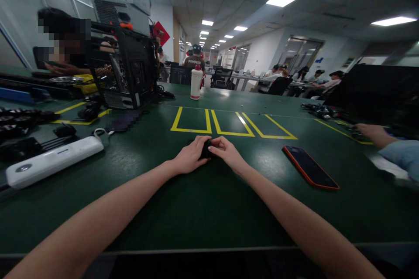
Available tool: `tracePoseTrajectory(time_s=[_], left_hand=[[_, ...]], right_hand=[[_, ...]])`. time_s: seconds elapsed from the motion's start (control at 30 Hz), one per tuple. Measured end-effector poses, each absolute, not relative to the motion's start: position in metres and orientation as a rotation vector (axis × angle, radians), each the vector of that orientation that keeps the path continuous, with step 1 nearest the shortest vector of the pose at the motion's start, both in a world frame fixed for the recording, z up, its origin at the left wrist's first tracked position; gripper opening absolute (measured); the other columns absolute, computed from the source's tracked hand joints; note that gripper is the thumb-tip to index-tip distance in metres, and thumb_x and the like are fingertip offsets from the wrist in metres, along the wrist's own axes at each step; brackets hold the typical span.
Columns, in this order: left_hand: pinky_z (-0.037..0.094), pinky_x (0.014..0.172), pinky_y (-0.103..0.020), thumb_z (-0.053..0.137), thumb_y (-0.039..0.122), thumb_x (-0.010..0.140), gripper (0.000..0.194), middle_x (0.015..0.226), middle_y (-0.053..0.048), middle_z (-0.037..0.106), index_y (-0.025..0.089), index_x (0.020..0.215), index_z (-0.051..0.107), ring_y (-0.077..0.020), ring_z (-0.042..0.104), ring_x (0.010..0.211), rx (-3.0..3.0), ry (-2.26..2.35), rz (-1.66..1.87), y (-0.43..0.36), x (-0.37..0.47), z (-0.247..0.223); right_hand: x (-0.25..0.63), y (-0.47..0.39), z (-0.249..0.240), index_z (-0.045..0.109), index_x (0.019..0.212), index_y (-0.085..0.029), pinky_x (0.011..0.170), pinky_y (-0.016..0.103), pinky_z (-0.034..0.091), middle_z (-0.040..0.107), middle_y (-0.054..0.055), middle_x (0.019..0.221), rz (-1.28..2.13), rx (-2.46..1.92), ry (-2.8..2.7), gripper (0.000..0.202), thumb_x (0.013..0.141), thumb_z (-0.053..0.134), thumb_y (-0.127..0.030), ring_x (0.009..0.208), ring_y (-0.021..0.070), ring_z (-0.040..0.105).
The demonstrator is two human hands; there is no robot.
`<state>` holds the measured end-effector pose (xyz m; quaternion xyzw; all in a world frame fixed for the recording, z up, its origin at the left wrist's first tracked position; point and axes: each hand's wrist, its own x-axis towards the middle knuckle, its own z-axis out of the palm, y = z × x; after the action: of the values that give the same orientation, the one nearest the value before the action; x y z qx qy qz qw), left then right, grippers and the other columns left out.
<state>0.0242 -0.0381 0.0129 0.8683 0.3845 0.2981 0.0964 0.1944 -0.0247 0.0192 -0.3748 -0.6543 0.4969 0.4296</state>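
My left hand point(193, 155) is closed around a small black object point(205, 150), low over the green table point(157, 222) in front of me. My fingers cover most of it, so its kind does not show. From the other side my right hand point(226, 151) grips the same object, with thumb and fingers pinched at its right edge. Just beyond my hands lie three yellow tape outlines point(209, 131) on the tabletop. A phone in an orange case point(310, 168) lies flat to the right of my right hand.
A white power strip point(55, 161) and black parts lie at left. An open black computer case point(127, 65) stands behind them. A white cup point(195, 83) stands beyond the tape. At right, another person's hand point(376, 134) reaches over small parts.
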Motion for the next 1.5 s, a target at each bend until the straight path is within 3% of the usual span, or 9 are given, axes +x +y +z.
tracePoseTrajectory(time_s=[0.13, 0.33, 0.53, 0.77, 0.97, 1.17, 1.5], left_hand=[[0.045, 0.080, -0.041, 0.054, 0.028, 0.073, 0.061, 0.120, -0.008, 0.035, 0.025, 0.123, 0.019, -0.0229, 0.046, 0.103, 2.564, 1.136, 0.881, -0.0384, 0.0240, 0.0127], [0.046, 0.079, -0.041, 0.053, 0.028, 0.074, 0.060, 0.119, -0.009, 0.035, 0.025, 0.123, 0.019, -0.0229, 0.048, 0.102, 2.566, 1.151, 0.867, -0.0382, 0.0228, 0.0121], [0.047, 0.077, -0.041, 0.053, 0.030, 0.074, 0.060, 0.120, -0.009, 0.035, 0.025, 0.123, 0.019, -0.0227, 0.048, 0.102, 2.561, 1.143, 0.865, -0.0388, 0.0234, 0.0137], [0.047, 0.077, -0.040, 0.054, 0.030, 0.074, 0.060, 0.119, -0.009, 0.035, 0.025, 0.123, 0.019, -0.0228, 0.047, 0.102, 2.561, 1.131, 0.868, -0.0389, 0.0236, 0.0134], [0.047, 0.076, -0.040, 0.054, 0.029, 0.074, 0.060, 0.120, -0.009, 0.034, 0.024, 0.123, 0.019, -0.0237, 0.046, 0.103, 2.574, 1.143, 0.888, -0.0365, 0.0245, 0.0096], [0.047, 0.079, -0.040, 0.054, 0.030, 0.074, 0.060, 0.119, -0.009, 0.035, 0.024, 0.123, 0.019, -0.0237, 0.045, 0.104, 2.580, 1.126, 0.894, -0.0371, 0.0243, 0.0108], [0.048, 0.077, -0.040, 0.054, 0.029, 0.074, 0.061, 0.118, -0.008, 0.036, 0.025, 0.123, 0.019, -0.0233, 0.046, 0.103, 2.585, 1.115, 0.891, -0.0370, 0.0231, 0.0106]], right_hand=[[0.1965, -0.0236, 0.0190, 0.053, 0.093, -0.018, 0.084, 0.036, 0.042, 0.058, 0.004, 0.093, 1.287, -0.948, -1.656, 0.033, 0.064, 0.064, -0.025, 0.087, 0.0152, 0.056], [0.1995, -0.0231, 0.0125, 0.049, 0.090, -0.022, 0.082, 0.035, 0.044, 0.055, 0.000, 0.094, 1.303, -0.838, -1.719, 0.039, 0.057, 0.069, -0.019, 0.088, 0.0149, 0.056], [0.1946, -0.0255, 0.0153, 0.051, 0.081, -0.020, 0.078, 0.031, 0.044, 0.056, -0.001, 0.084, 1.205, -0.836, -1.672, 0.018, 0.068, 0.060, -0.029, 0.080, 0.0121, 0.056], [0.1962, -0.0233, 0.0146, 0.052, 0.093, -0.019, 0.080, 0.034, 0.044, 0.056, 0.003, 0.097, 1.214, -0.933, -1.712, 0.030, 0.067, 0.061, -0.029, 0.087, 0.0153, 0.056], [0.2002, -0.0214, 0.0127, 0.049, 0.088, -0.021, 0.081, 0.034, 0.044, 0.055, 0.000, 0.091, 1.282, -0.830, -1.731, 0.038, 0.056, 0.070, -0.019, 0.089, 0.0152, 0.055], [0.1967, -0.0230, 0.0130, 0.052, 0.081, -0.019, 0.077, 0.031, 0.044, 0.056, -0.001, 0.083, 1.195, -0.862, -1.681, 0.019, 0.068, 0.060, -0.031, 0.080, 0.0122, 0.055], [0.2001, -0.0199, 0.0146, 0.051, 0.089, -0.019, 0.083, 0.036, 0.043, 0.056, 0.002, 0.094, 1.262, -0.883, -1.732, 0.030, 0.063, 0.065, -0.026, 0.086, 0.0154, 0.057]])
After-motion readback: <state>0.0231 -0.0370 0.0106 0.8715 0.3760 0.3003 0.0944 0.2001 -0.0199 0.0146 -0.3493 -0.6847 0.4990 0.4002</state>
